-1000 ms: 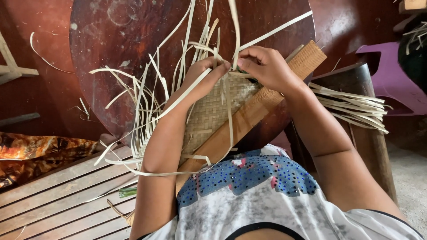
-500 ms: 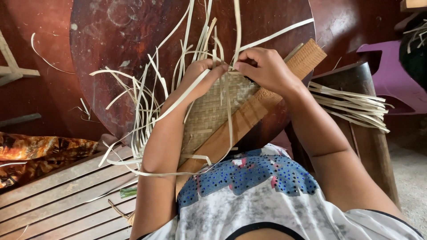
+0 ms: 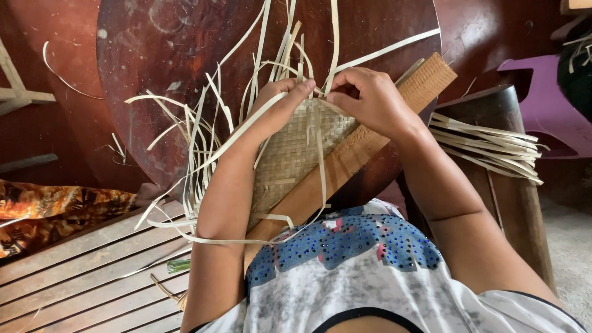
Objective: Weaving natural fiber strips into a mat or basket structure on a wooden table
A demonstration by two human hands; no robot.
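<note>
A half-woven mat of pale bamboo strips lies on a dark round wooden table, propped along a long wooden board. Loose strip ends fan out to the left and upward. My left hand presses on the mat's top edge, fingers among the strips. Just right of it, my right hand pinches a pale strip at the weave's edge. The two hands nearly touch.
A bundle of spare strips rests on a wooden stand at the right. A purple plastic seat stands behind it. Slatted wooden flooring and a patterned orange cloth lie at lower left.
My hands stay at the mat's top edge; the left fingers have stretched rightward toward the right hand. The view has shifted slightly.
</note>
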